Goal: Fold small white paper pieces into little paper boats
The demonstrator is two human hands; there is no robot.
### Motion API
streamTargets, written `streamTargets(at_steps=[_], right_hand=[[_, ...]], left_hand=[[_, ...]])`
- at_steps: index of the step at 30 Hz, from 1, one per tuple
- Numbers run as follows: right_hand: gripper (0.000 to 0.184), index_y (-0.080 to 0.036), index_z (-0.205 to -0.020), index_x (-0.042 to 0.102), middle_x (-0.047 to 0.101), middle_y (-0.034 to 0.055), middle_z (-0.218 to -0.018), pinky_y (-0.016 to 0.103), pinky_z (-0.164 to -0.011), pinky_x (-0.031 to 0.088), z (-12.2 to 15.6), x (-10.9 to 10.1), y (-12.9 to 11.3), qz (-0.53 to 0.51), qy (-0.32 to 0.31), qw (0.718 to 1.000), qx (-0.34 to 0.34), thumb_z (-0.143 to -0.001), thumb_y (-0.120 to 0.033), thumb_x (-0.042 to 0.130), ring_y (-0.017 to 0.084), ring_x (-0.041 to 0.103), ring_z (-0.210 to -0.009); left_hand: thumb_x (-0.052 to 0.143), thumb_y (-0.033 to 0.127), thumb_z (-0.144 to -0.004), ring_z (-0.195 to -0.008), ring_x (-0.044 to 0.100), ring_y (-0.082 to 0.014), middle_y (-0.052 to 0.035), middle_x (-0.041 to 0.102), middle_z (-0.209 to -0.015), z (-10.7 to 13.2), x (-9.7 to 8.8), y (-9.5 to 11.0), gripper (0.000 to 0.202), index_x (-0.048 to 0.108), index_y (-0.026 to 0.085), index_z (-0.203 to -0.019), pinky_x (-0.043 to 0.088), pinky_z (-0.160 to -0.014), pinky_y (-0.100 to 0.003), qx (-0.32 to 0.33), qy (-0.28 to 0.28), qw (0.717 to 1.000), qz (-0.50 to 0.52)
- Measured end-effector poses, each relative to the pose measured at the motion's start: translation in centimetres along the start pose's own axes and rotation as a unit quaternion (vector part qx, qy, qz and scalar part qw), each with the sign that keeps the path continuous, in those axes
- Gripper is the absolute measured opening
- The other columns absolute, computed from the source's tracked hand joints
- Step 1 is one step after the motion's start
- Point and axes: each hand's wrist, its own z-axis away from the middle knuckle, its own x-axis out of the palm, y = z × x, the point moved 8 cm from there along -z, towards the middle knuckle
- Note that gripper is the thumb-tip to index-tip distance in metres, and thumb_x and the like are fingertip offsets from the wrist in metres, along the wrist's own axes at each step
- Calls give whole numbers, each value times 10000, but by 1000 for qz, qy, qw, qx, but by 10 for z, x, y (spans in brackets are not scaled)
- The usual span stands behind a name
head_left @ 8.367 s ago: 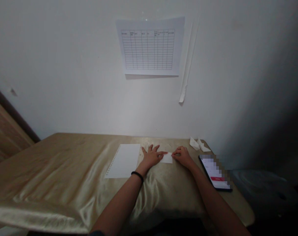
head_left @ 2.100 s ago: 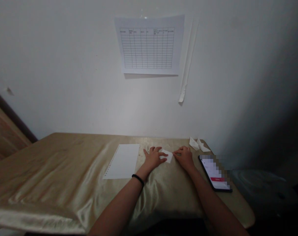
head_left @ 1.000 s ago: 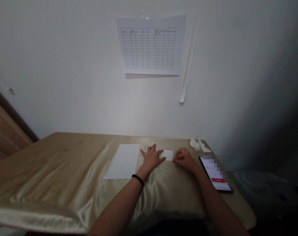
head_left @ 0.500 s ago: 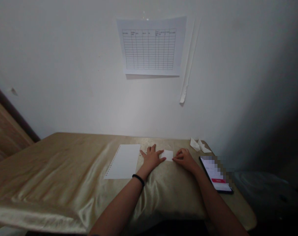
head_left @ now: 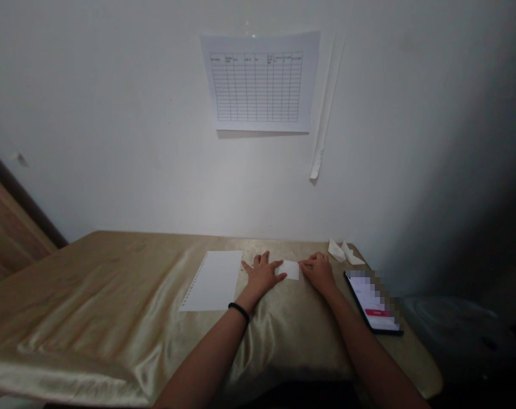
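A small folded white paper [head_left: 290,269] lies on the table's gold satin cloth [head_left: 113,295], between my two hands. My left hand [head_left: 263,274] rests flat with fingers spread, its thumb tip pressing the paper's left edge. A black band circles that wrist. My right hand [head_left: 319,269] has its fingers curled and pinched together on the paper's right edge.
A white perforated sheet [head_left: 213,279] lies left of my left hand. A lit phone [head_left: 373,301] sits at the right edge of the table. Two small folded paper shapes [head_left: 344,251] stand at the back right. A gridded chart [head_left: 260,82] hangs on the wall.
The small paper was tilted and is now laid level. My right hand has slid slightly up along its right edge. My left hand has stayed flat.
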Motion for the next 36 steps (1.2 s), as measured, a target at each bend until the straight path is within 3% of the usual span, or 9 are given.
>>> streamTargets(at_steps=[6, 13, 21, 29, 32, 36], right_hand=[[188, -227, -879, 803, 624, 109, -1031, 393, -1011, 427, 4, -2, 9, -81, 15, 996, -16, -858, -347, 660, 259, 515, -1079], [81, -241, -738, 776, 644, 81, -1105, 398, -1082, 381, 9, 7, 8, -136, -91, 985, -61, -764, -314, 751, 263, 497, -1183], [180, -239, -874, 808, 616, 111, -1032, 399, -1012, 428, 5, 5, 10, -73, -7, 997, -22, -856, -352, 669, 275, 503, -1093], [326, -296, -1190, 742, 557, 122, -1105, 427, -1033, 403, 8, 7, 5, -21, -24, 998, -49, -886, -328, 628, 290, 486, -1116], [314, -289, -1165, 754, 554, 119, -1118, 427, -1052, 401, 9, 8, 6, -39, -30, 997, -56, -873, -319, 645, 284, 485, -1129], [221, -244, -1006, 803, 572, 117, -1082, 427, -1057, 410, 9, 5, 8, -69, -20, 996, -58, -816, -269, 694, 279, 496, -1116]], left_hand=[[587, 690, -834, -1457, 259, -422, -87, 338, -1608, 1, -1, 0, 573, 561, 489, -1371, 80, -1043, -844, -1, -5, 1000, -1], [580, 689, -839, -1456, 250, -437, -78, 336, -1608, 2, -1, 0, 575, 553, 493, -1379, 75, -1045, -844, -8, -4, 1000, -6], [577, 693, -839, -1453, 252, -443, -77, 362, -1593, 0, 2, -1, 568, 560, 491, -1370, 78, -1029, -858, -4, 2, 1000, 6], [547, 715, -846, -1466, 222, -448, -68, 348, -1605, -1, 3, -2, 578, 528, 521, -1390, 53, -1036, -854, 7, -16, 1000, -1], [529, 702, -867, -1461, 240, -443, -64, 366, -1594, -1, 3, -1, 564, 494, 542, -1406, 58, -1026, -862, 20, -8, 1000, -2], [552, 587, -914, -1420, 323, -403, -92, 442, -1530, 0, -2, -2, 582, 402, 515, -1471, 114, -1024, -861, 8, 42, 999, -3]])
